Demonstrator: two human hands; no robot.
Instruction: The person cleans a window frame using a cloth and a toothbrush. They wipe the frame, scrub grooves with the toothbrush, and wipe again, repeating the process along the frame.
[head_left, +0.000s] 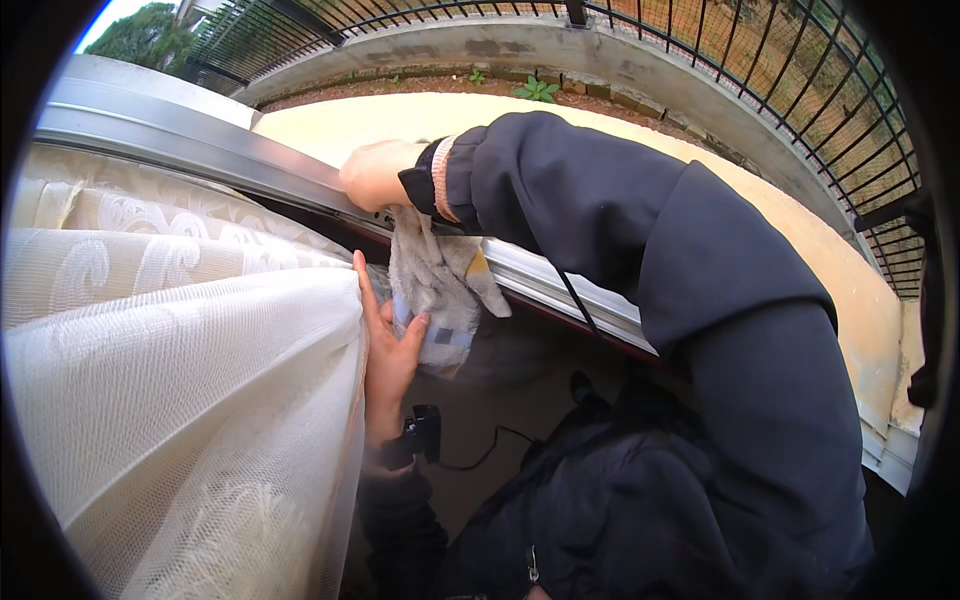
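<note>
My right hand [383, 174] reaches over the silver window frame [205, 137], fingers curled down past its edge and mostly hidden. From beneath it hangs a greyish, fluffy cloth [432, 268] with a yellowish patch and a blue checked lower part; the hand grips its upper end. My left hand [388, 350] is upright below, index finger stretched up along the edge of a white sheer curtain [200, 350]. Its thumb stands apart, against the lower part of the cloth. The curtain lies to the left of that hand.
A pale yellow ledge [860, 330] runs outside the window, with a low concrete wall [500, 50] and black railing [760, 50] beyond. White sliding tracks [560, 285] continue to the right under my right arm. A thin dark cable [490, 455] runs from a device [425, 430] on my left wrist.
</note>
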